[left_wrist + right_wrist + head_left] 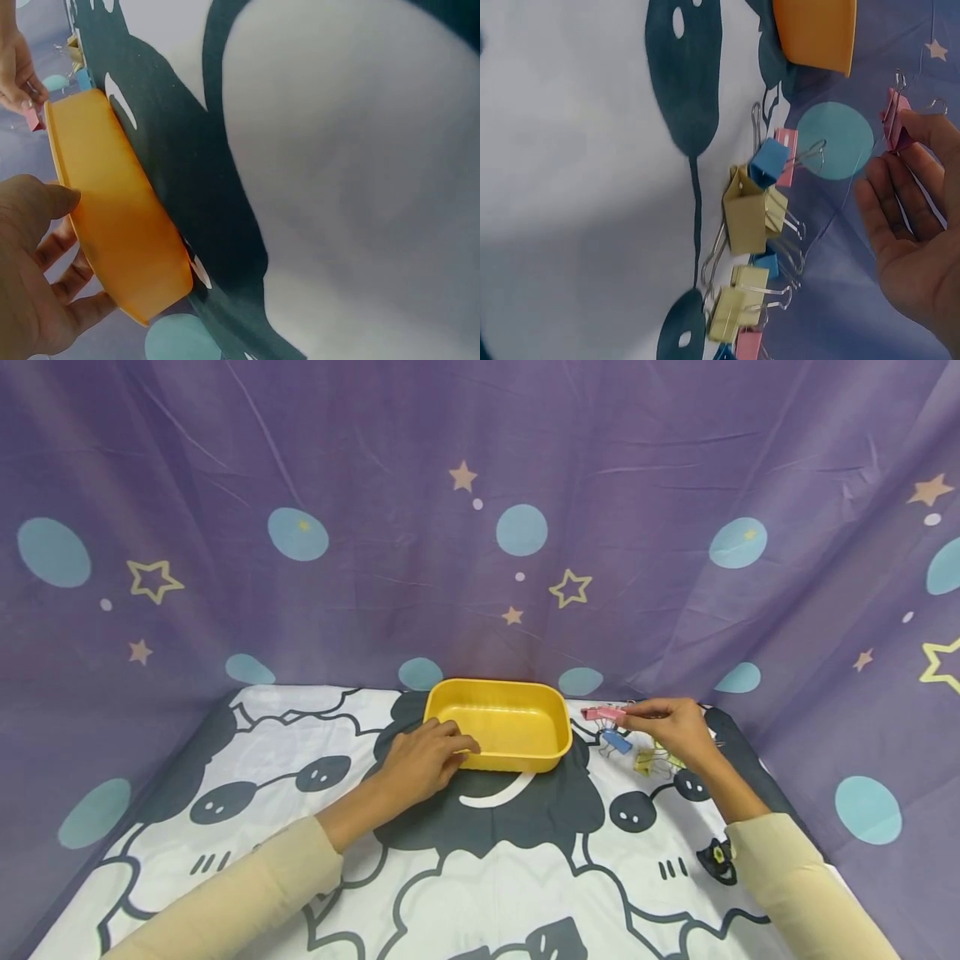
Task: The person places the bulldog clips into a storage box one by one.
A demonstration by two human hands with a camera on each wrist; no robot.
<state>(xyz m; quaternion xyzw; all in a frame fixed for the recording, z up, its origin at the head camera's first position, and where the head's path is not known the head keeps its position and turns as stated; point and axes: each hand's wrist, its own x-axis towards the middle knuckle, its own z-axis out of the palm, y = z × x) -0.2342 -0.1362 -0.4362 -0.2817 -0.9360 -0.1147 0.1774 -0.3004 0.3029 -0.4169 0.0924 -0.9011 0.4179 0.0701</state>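
Note:
A yellow plastic box (517, 763) stands at the back middle of the cloth. My left hand (429, 762) grips its near left rim, and in the left wrist view the thumb lies against the box's outer wall (124, 217). To the right of the box, my right hand (678, 727) pinches a pink binder clip (897, 129) between thumb and fingers, held above the surface. Below that hand lies a pile of binder clips, among them a blue one (769, 162), a large yellow one (746, 219) and a pink one (786, 150).
A white cloth with dark cartoon figures (495, 893) covers the table. Behind it hangs a purple curtain (390, 568) with stars and blue dots, close to the box's back edge. A small black item with a yellow mark (717, 860) lies by the right forearm.

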